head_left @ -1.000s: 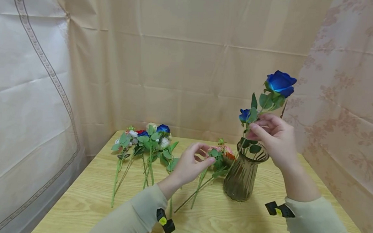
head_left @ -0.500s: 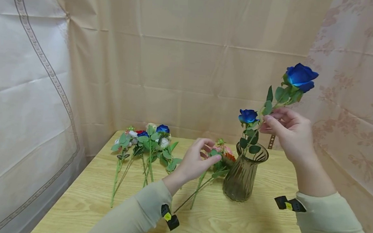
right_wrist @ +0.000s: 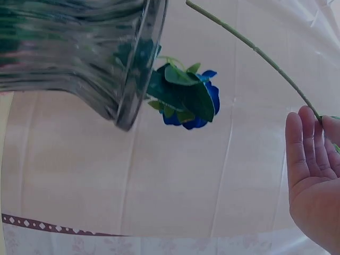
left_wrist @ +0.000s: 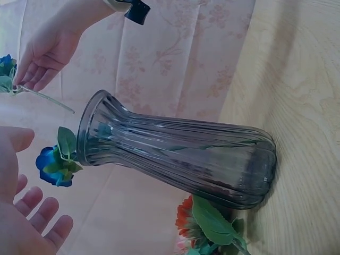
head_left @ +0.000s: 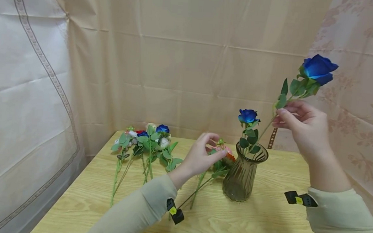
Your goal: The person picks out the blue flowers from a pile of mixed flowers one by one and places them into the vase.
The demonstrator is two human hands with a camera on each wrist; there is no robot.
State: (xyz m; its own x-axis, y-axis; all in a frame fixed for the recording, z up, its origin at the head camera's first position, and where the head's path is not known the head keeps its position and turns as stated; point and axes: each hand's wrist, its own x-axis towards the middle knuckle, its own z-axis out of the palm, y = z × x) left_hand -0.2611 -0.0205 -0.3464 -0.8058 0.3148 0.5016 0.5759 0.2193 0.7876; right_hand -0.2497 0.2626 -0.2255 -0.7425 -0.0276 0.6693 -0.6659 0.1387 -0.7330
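Observation:
My right hand (head_left: 310,131) pinches the green stem of a blue rose (head_left: 319,69) between thumb and fingers, up to the right of the ribbed smoky glass vase (head_left: 239,176). The stem slants down toward the vase; both wrist views show its bare end (left_wrist: 66,108) apart from the rim. A second blue rose (head_left: 248,116) stands in the vase, its bloom above the mouth. Left of the vase, my left hand (head_left: 201,155) holds nothing, its fingers loosely bent. In the left wrist view those fingers (left_wrist: 45,212) spread near the second rose without gripping it.
Pink and orange flowers (head_left: 230,157) lie on the wooden table (head_left: 212,223) beside the vase, partly behind the left hand. Further left lies a bunch of white, red and blue flowers (head_left: 153,139). Curtains (head_left: 183,66) hang behind and at both sides.
My right hand has moved up and to the right with the rose, drawing its stem away from the vase. My left hand has shifted slightly right and up.

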